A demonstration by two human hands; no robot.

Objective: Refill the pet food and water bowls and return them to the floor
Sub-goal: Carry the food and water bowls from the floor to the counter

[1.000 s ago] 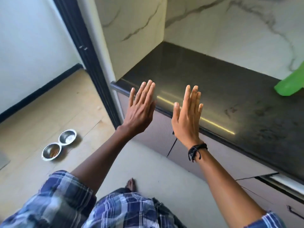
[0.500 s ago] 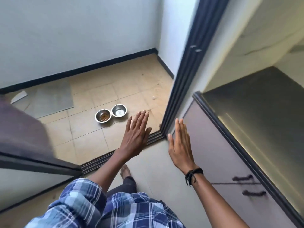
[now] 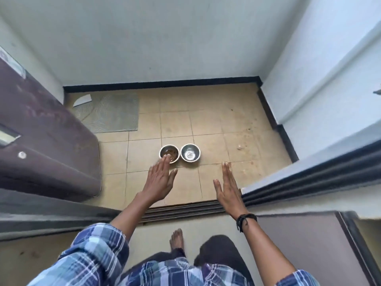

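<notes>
Food bowl, holding some kibble, and water bowl sit side by side on the tiled floor past the door track. My left hand and right hand reach flat-fingered, empty. I judge both bowls light, rigid, slick: grip the rims

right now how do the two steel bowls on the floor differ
The left round steel bowl holds brown kibble; the right round steel bowl holds none. The left hand overlaps the left bowl in view; the right bowl shows whole. Both stand upright, side by side.
</notes>
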